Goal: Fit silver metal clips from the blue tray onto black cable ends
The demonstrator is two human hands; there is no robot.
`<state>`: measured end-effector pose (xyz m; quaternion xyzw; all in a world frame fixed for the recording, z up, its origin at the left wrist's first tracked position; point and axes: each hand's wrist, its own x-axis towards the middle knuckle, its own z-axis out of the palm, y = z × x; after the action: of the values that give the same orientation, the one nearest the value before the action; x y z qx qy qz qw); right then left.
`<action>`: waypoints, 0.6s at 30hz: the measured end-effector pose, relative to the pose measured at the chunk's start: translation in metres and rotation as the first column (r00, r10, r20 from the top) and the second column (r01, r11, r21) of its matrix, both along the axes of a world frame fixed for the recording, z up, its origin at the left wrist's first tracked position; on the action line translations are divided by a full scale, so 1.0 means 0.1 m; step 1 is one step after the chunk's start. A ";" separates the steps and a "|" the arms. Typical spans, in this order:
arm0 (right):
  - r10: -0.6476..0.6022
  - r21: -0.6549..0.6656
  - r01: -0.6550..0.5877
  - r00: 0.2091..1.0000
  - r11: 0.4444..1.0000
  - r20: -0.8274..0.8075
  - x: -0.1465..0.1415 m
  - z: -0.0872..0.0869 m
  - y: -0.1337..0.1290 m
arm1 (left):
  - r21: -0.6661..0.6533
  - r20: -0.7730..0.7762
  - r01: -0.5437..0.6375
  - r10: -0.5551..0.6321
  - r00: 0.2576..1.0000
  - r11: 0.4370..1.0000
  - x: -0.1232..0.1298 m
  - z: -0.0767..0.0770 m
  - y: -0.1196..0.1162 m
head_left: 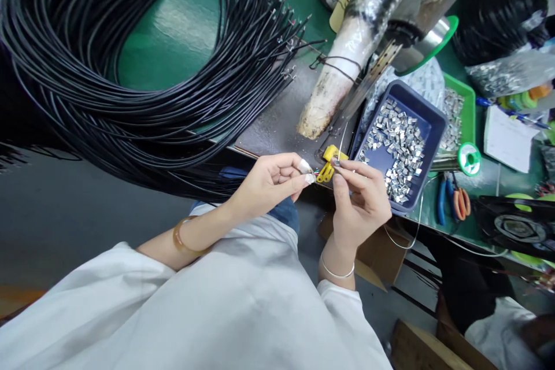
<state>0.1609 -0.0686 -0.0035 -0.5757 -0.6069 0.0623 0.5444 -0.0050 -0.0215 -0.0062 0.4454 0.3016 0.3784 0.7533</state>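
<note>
My left hand (277, 179), with white wraps on its fingertips, is closed in a pinch on a cable end. Small coloured wires (316, 171) stick out of that pinch toward the right. My right hand (362, 196) is closed too, its thumb and fingers pinching a thin silvery solder wire (342, 140) that slants upward. Between the two hands, at the table's front edge, is a yellow clip-like holder (325, 173) with holes. The coloured wires reach close to it; whether they touch it I cannot tell.
Black cables (173, 98) lie in a large bundle at left. A wrapped tube (329, 89) hangs over the bench. Right of my hands stand a blue tray (433, 121) of small metal pieces, a green tray (468, 98), a solder spool (469, 159) and pliers (461, 203). Another person sits at lower right.
</note>
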 end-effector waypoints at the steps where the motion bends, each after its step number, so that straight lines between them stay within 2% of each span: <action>1: 0.035 -0.025 -0.035 0.999 0.999 -0.002 0.00 0.00 0.01 | -0.011 0.014 -0.012 0.012 1.000 1.000 0.00 0.00 0.01; 5: 0.131 -0.093 -0.133 0.991 0.987 -0.027 -0.03 0.00 0.02 | -0.038 0.043 0.043 -0.042 0.998 0.998 0.00 0.03 0.03; 8: 0.167 -0.125 -0.177 0.983 0.976 -0.082 -0.02 -0.01 0.01 | -0.050 0.053 0.111 -0.108 0.993 0.993 0.00 0.04 0.05; 13: 0.220 -0.164 -0.251 0.958 0.954 -0.182 -0.02 -0.02 0.00 | -0.030 0.011 0.152 -0.152 0.988 0.988 -0.03 0.07 0.08; 16: 0.222 -0.169 -0.264 0.947 0.950 -0.233 -0.04 -0.03 0.01 | -0.023 -0.004 0.168 -0.168 0.986 0.986 -0.04 0.09 0.09; 18: 0.173 -0.125 -0.212 0.948 0.969 -0.267 -0.05 -0.03 0.03 | -0.017 -0.004 0.145 -0.145 0.989 0.989 -0.03 0.09 0.08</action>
<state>0.1557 -0.0656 -0.0067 -0.5408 -0.5790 0.2345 0.5634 -0.0082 -0.0137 0.0031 0.4610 0.2735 0.3190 0.7816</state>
